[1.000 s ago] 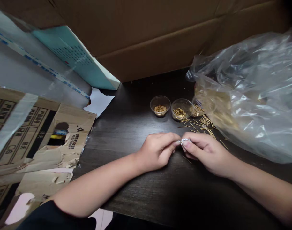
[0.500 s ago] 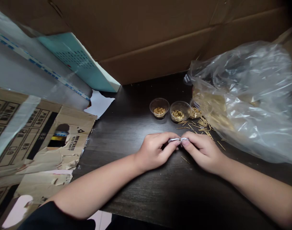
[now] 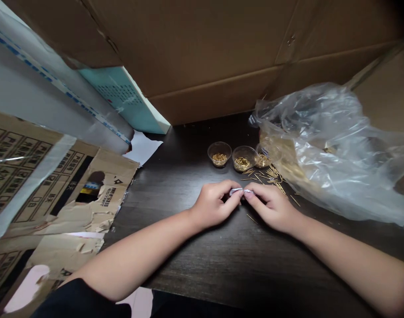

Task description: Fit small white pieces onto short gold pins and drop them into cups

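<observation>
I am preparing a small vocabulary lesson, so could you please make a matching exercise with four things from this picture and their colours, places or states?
1. Left hand
2. Plastic bag
3. Leftmost cup
4. Cardboard panel

A. Brown, standing at the back
B. Clear and crumpled
C. Pinching a whitish piece
D. Contains gold-coloured pieces

Pairs: 1-C; 2-B; 3-D; 4-A

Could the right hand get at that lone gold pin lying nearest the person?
Probably yes: the lone gold pin lies close by on the table, nothing visible covering it. But the right hand seems to be pinching a small whitish piece, which may need setting down first.
</observation>
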Tool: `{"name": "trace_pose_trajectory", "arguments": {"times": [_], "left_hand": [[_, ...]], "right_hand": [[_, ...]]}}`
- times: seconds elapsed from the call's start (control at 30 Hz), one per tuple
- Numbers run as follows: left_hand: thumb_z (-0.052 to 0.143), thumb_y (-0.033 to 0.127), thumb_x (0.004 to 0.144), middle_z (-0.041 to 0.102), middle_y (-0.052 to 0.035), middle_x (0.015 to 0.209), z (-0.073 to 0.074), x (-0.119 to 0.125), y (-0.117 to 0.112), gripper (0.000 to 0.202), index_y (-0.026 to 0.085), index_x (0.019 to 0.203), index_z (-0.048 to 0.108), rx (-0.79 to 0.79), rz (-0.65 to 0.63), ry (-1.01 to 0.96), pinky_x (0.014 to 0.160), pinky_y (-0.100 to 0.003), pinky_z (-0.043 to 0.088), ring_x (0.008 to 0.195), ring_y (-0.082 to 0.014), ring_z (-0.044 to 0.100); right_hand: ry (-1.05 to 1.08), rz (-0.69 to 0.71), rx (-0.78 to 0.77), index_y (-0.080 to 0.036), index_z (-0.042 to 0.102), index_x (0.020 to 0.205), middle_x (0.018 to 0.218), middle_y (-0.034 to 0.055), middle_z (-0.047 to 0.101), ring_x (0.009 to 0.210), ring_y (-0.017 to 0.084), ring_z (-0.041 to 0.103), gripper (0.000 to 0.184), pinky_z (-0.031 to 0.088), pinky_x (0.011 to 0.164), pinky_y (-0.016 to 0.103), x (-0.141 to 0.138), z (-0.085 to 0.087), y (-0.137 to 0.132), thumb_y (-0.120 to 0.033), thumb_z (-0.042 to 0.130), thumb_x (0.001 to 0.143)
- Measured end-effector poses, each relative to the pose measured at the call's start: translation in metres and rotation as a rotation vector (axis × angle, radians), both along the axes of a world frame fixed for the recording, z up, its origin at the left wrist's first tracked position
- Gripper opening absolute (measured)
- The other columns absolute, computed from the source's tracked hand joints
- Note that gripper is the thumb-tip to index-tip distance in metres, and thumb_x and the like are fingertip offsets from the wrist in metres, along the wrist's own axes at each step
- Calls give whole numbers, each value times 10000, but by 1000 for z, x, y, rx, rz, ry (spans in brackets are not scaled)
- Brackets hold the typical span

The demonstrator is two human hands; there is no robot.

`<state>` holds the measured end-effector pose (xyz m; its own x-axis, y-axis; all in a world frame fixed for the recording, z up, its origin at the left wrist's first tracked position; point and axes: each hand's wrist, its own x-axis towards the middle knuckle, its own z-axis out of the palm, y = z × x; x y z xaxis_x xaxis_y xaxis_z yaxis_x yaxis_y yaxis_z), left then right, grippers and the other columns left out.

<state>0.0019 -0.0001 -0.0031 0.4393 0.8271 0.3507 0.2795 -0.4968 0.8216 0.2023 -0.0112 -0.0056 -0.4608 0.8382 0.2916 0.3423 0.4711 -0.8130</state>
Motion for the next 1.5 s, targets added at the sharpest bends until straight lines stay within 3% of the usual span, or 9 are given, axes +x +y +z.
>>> {"name": "trace_pose_trajectory", "arguments": {"times": [0.27,0.43,0.53,0.67,0.8,1.03,1.3,1.5], "left_hand": [[585,310,957,724,-31,751,-1,-2,5,200,141,923,686,-153,-59,-38,647,-209,491,662,-108,641],[495,435,999,686,-29,790,-6,-2,13,344,136,975,663,-272,-48,-109,573,-207,464,575,-89,578],[405,428,1029,654,-18,755,-8,-2,14,383,136,928,632,-247,-45,-89,596,-218,452,600,-99,561],[522,367,981,669,-26,781,-5,-4,13,293,140,847,652,-171,-73,-62,698,-250,448,743,-141,586],[501,360,989,668,-29,781,-4,-7,14,307,144,838,658,-172,-94,-34,685,-255,439,740,-150,579],[411,380,1033,653,-32,803,-2,-11,13,336,166,851,595,-259,-156,6,704,-253,439,744,-144,579],[390,333,1038,664,-58,890,3,-9,11,275,172,942,591,-231,-211,37,745,-267,460,808,-158,599],[493,309,1004,698,-39,783,5,-7,11,257,149,875,648,-261,-184,36,716,-251,472,724,-135,622]], "right_hand": [[-34,-5,-5,-184,610,781,637,-29,564,572,100,503,266,377,567,231,1,-1,0,-273,504,1008],[-84,-185,85,-186,586,784,646,-18,574,581,115,530,283,416,573,238,-2,-6,-1,-312,484,1015],[-119,-237,161,-182,596,821,685,0,614,611,128,573,260,456,597,244,-8,-5,-3,-298,473,1019],[-166,-283,287,-181,624,887,749,29,680,646,154,638,187,506,618,266,-17,-3,-10,-240,491,1004],[-188,-316,418,-177,647,994,846,84,732,709,192,692,141,548,643,304,-22,-8,-14,-162,508,970],[-215,-265,530,-166,629,1181,900,105,758,740,206,722,281,582,667,324,-18,-8,-15,-75,566,923],[-256,-249,475,-163,629,1142,857,92,739,692,186,691,222,556,639,316,-11,-7,-15,-105,542,945],[-237,-248,423,-169,636,1074,819,72,711,679,172,653,158,523,642,307,-10,-6,-14,-123,545,954]]}}
